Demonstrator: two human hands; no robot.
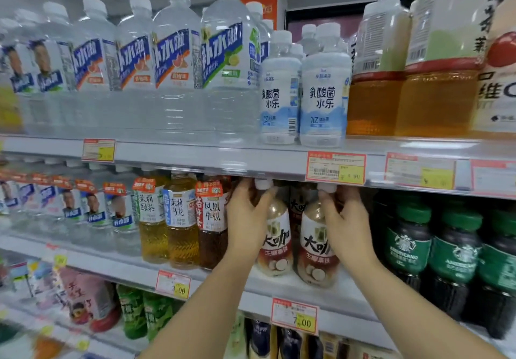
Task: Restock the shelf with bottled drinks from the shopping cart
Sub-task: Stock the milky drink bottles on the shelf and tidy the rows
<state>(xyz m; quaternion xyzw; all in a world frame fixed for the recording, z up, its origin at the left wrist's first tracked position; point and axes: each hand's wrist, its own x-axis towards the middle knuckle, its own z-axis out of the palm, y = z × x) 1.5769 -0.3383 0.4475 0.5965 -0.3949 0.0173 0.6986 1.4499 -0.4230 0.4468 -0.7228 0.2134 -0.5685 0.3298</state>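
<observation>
Brown-and-white, the left bottle (275,244) and right bottle (318,249) stand on the middle shelf (117,268) — left hand (247,219) and right hand (344,219) each curled round one's neck, seemingly to square them, labels forward

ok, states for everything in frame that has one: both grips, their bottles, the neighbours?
left latte bottle: upright on middle shelf, capped
right latte bottle: upright on same shelf, capped
left grip: holds left latte bottle near its neck
right grip: holds right latte bottle near its neck
green-capped coffee bottles: upright, capped, untouched
</observation>
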